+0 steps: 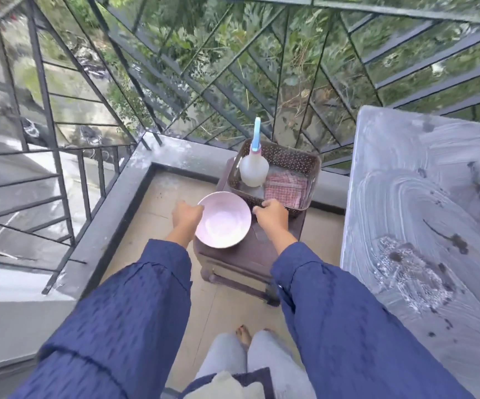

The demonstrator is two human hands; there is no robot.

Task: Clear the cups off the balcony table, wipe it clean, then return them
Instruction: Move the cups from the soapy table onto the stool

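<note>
Dark brown stool (241, 256) stands on beige floor tiles (152, 226), set against the grey ledge (112, 208) at the balcony corner. A brown perforated basket (290, 156) sits on the far part of the stool top, its back corner overhanging toward the ledge. A black metal railing (48, 110) of slanted and upright bars rises from the ledge on both sides of the corner. Beyond the bars: green foliage (210, 38) ahead, wet grey pavement (8, 194) below on the left. Detail past the railing is blurred.

The bowl (223, 218) is pale pink, the basket (290, 159) brown and dotted, the cloth (285, 188) red-checked, the sleeves (135, 312) dark blue.
</note>
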